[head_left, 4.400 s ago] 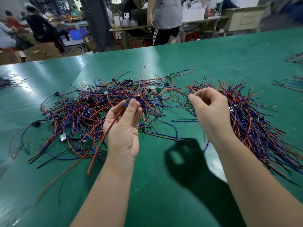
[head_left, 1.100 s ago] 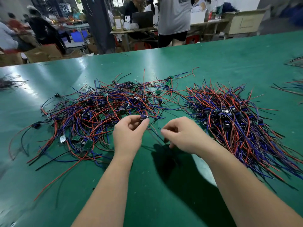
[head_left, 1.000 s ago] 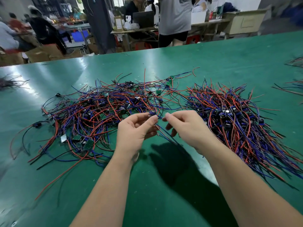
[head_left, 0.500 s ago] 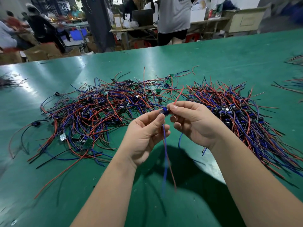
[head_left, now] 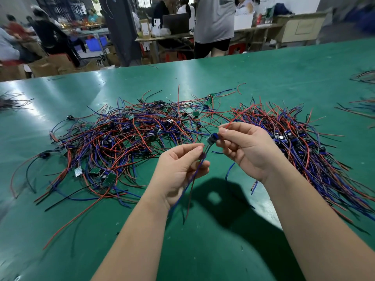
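A small blue circuit board (head_left: 212,138) with red and blue wires hangs in the air above the green table (head_left: 203,250). My right hand (head_left: 247,147) pinches the board at its upper end, and a red wire (head_left: 241,114) curves up from it. My left hand (head_left: 180,169) pinches the board's lower wires (head_left: 192,179), which trail down toward the table. A loose tangle of wired boards (head_left: 121,142) lies to the left. A denser, combed pile (head_left: 304,142) lies to the right behind my right hand.
More wire bundles lie at the table's far left (head_left: 12,102) and far right (head_left: 363,106). Beyond the table's far edge a person in a grey shirt (head_left: 213,23) stands at a bench, with seated people and cardboard boxes (head_left: 46,65) to the left.
Both hands lifted one wired board out of the left tangle and raised it. The right hand now holds the board while the left has slid down along its wires.
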The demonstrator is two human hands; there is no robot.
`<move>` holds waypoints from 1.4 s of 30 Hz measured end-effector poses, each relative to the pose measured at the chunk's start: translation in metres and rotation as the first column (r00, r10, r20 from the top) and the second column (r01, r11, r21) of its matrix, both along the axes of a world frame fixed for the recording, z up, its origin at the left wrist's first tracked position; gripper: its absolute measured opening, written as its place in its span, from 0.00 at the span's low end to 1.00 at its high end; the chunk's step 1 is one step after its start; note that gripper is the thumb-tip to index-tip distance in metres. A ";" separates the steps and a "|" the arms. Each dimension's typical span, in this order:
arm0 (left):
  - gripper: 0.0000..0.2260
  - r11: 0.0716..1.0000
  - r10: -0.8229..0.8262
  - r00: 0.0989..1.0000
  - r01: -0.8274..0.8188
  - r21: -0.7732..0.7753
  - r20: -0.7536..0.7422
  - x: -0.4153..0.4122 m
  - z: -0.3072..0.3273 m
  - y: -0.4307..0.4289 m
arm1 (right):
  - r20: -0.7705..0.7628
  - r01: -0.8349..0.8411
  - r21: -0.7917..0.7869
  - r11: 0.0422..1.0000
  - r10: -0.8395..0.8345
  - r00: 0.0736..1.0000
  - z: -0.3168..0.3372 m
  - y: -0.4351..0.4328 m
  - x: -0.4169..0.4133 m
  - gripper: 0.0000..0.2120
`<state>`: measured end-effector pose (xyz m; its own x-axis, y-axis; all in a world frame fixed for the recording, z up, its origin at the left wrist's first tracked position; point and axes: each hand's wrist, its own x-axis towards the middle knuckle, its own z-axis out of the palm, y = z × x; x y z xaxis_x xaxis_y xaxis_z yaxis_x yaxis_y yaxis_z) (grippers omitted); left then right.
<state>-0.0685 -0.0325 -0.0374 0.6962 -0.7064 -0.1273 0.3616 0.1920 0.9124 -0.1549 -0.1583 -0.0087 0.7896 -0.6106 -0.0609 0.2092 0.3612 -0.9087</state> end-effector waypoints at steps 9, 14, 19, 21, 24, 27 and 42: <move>0.04 0.780 0.155 0.699 -0.521 0.348 0.698 0.028 -0.014 0.012 | 0.129 0.252 -0.174 0.952 -0.232 0.964 0.086 -0.054 0.046 0.04; 0.16 0.446 -0.152 0.467 -0.754 0.482 0.871 0.034 -0.020 0.026 | -0.386 0.000 -0.328 0.945 -0.134 0.913 0.081 -0.076 0.069 0.10; 0.21 0.207 -0.316 0.617 -0.697 0.687 0.721 0.042 -0.024 0.029 | -0.447 -0.088 -0.355 0.931 -0.086 0.891 0.047 -0.061 0.055 0.08; 0.19 0.146 -0.349 0.647 -0.677 0.722 0.678 0.046 -0.026 0.031 | -0.425 -0.087 -0.351 0.932 -0.076 0.902 0.031 -0.051 0.046 0.08; 0.14 0.117 -0.352 0.588 -0.744 0.658 0.728 0.049 -0.026 0.035 | -0.386 -0.092 -0.366 0.926 -0.061 0.920 0.008 -0.032 0.033 0.06; 0.10 0.109 -0.331 0.571 -0.767 0.632 0.751 0.052 -0.023 0.036 | -0.341 -0.049 -0.411 0.910 -0.104 0.934 -0.017 -0.014 0.025 0.10; 0.09 0.195 -0.035 0.473 -0.861 0.471 0.880 0.061 -0.021 0.039 | -0.324 -0.062 -0.700 0.711 -0.240 0.915 -0.043 0.017 0.020 0.15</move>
<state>-0.0076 0.0060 -0.0580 0.9615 -0.0374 0.2724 -0.1656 -0.8697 0.4651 -0.1351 -0.1415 -0.0514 0.7360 -0.6638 0.1329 -0.1928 -0.3936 -0.8988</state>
